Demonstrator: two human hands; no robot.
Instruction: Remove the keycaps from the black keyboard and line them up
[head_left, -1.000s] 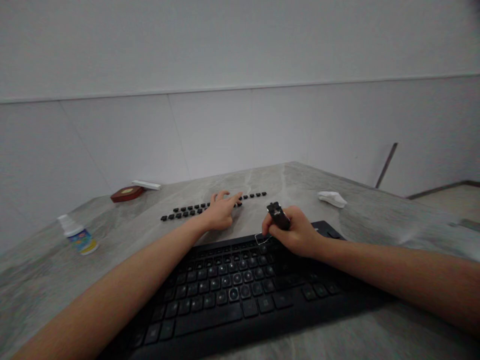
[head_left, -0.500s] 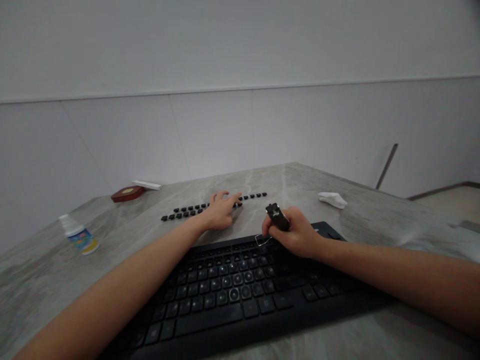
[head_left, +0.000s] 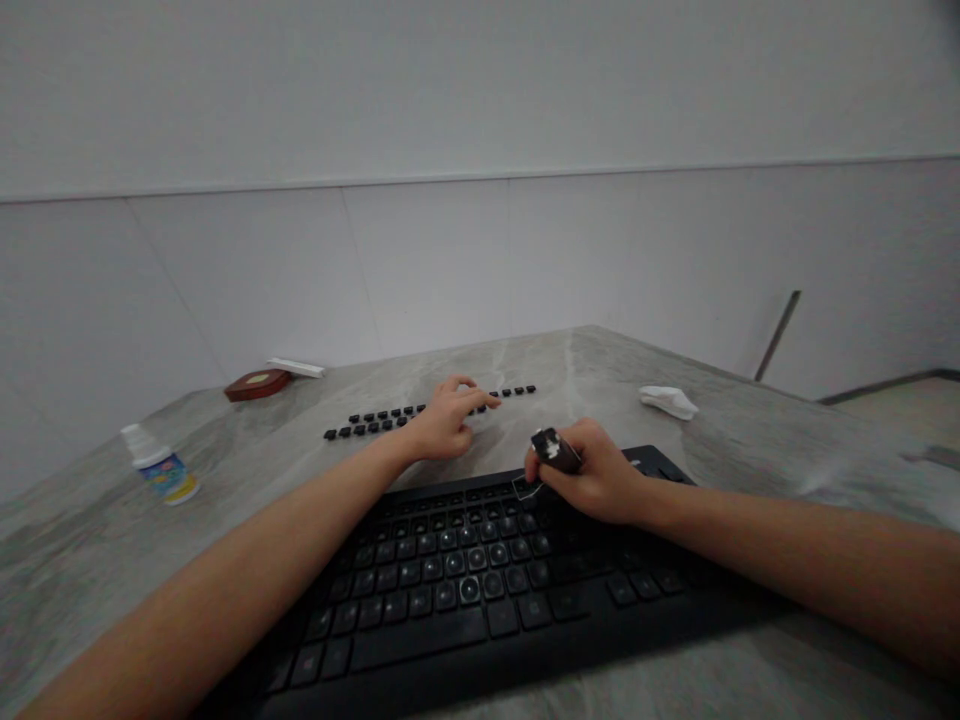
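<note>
A black keyboard (head_left: 420,600) lies in front of me, with bare sockets along its top rows where keycaps are off. My right hand (head_left: 600,470) is wrapped round a dark-handled keycap puller (head_left: 556,452). The puller's wire loop (head_left: 526,489) points down at the keyboard's upper edge. Beyond the keyboard, my left hand (head_left: 450,418) is over two rows of loose keycaps (head_left: 382,426) on the table. Its index finger stretches to the right end of the nearer row, and the hand hides the middle keycaps. I see nothing held in it.
On the left of the grey marbled table (head_left: 247,450) stands a white spray bottle (head_left: 161,468) with a colourful label. A reddish-brown box (head_left: 257,385) and a white strip (head_left: 296,368) lie by the wall. A crumpled white tissue (head_left: 667,401) is at the right.
My left hand has shifted slightly right, its index finger now stretched along the nearer keycap row. My right hand has tilted the keycap puller a little, with the wire loop still at the keyboard.
</note>
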